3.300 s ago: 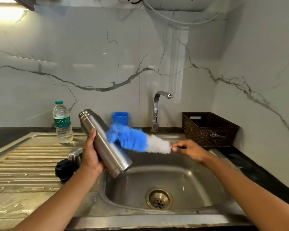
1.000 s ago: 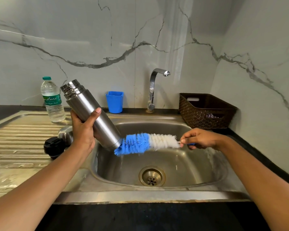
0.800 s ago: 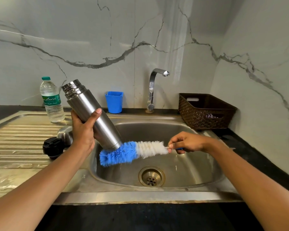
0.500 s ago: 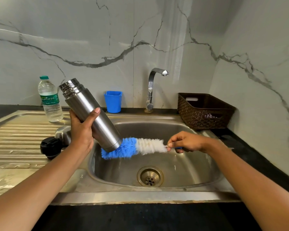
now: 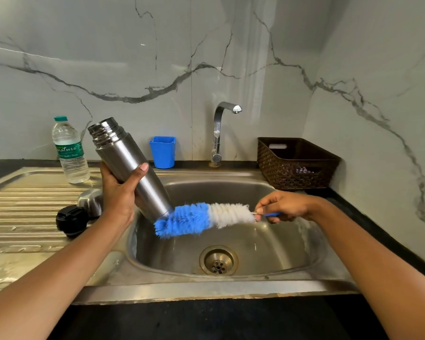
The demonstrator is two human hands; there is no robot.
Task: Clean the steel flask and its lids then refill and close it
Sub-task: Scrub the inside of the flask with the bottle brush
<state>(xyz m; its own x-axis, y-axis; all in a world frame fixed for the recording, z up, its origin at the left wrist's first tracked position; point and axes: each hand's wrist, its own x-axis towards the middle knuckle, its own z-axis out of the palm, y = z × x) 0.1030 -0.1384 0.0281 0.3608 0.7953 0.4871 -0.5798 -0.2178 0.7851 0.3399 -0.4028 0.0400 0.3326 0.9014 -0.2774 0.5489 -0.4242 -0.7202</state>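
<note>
- Sink [image 5: 206,288]: under both hands.
- Steel flask [image 5: 130,163]: tilted over its left edge, threaded neck up, left hand [image 5: 119,192] wrapped round it.
- Brush [image 5: 201,218]: blue tip touching the flask's base, right hand [image 5: 282,204] pinching its other end.
- Black lid [image 5: 70,220]: on the drainboard [image 5: 22,212].

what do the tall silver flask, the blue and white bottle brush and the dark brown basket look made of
Tall silver flask: brushed stainless steel, judging by its satin grey sheen. Blue and white bottle brush: fluffy synthetic bristles, probably nylon; handle looks blue plastic. Dark brown basket: likely moulded plastic, given its regular woven-look lattice and cut-out handle.
</note>
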